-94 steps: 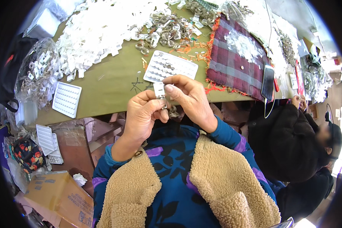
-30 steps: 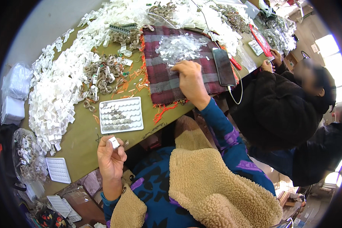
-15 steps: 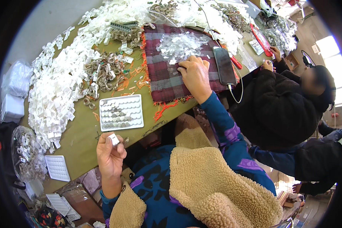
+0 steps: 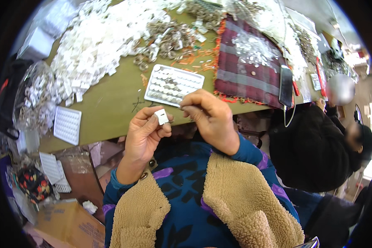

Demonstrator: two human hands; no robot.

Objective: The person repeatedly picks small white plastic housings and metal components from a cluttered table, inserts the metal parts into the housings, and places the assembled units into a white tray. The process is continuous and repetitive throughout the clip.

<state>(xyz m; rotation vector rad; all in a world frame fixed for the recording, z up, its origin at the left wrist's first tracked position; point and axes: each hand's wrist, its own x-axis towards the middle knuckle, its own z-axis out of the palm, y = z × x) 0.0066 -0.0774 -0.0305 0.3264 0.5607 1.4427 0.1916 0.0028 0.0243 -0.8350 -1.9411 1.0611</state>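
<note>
My left hand (image 4: 142, 136) pinches a small white plastic case (image 4: 162, 117) with a dark slot, just past the table's near edge. To its right, my right hand (image 4: 215, 122) has thumb and forefinger pressed together near the tray's near right corner. Whatever its fingertips hold, if anything, is too small to make out. Beyond both hands lies a white tray (image 4: 197, 79) of round pockets, some filled with silver button cells (image 4: 167, 87). A plaid cloth (image 4: 235, 82) to the right bears a heap of small clear plastic pieces (image 4: 256, 50).
White plastic pieces (image 4: 95, 49) heap across the far left, beside coiled wire bundles (image 4: 165, 39) and orange scraps (image 4: 196, 62). A phone (image 4: 285, 84) with a cable rests on the cloth's right edge. Another pocketed tray (image 4: 68, 124) lies left. A person in black (image 4: 314, 149) sits right.
My right hand has left the clear pieces on the cloth and come back beside my left hand, which still holds the white case. The view has shifted leftward.
</note>
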